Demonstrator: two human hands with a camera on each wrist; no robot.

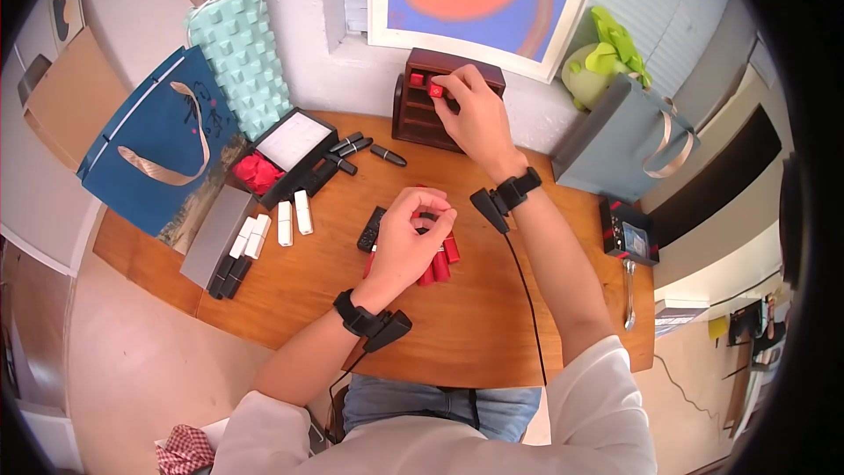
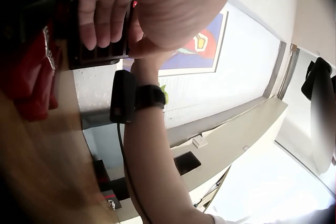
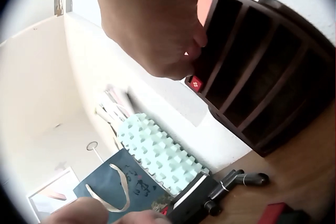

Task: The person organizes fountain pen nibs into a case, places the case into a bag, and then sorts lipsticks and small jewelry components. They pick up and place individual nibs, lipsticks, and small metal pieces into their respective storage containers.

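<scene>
At the dark wooden rack (image 1: 425, 134), my right hand (image 1: 479, 119) pinches a small red square-ended tube (image 1: 436, 91) at the top tier. Another red tube (image 1: 417, 78) lies in that tier to the left; its red end (image 3: 196, 83) shows at the compartment's corner in the right wrist view, where the right hand (image 3: 152, 24) hides the pinched one. My left hand (image 1: 409, 242) hovers over several red tubes (image 1: 441, 266) on the table, fingers loosely bent. In the left wrist view the left hand (image 2: 152, 8) shows nothing held, with red tubes (image 2: 31, 77) beside it.
Black tubes (image 1: 388, 155) lie left of the rack, near an open black box (image 1: 303, 154). White tubes (image 1: 285, 223) and a grey box (image 1: 215, 237) are at the left. Gift bags (image 1: 163, 149) flank the table. A black box (image 1: 629, 230) and spoon-like metal item (image 1: 629, 295) lie right.
</scene>
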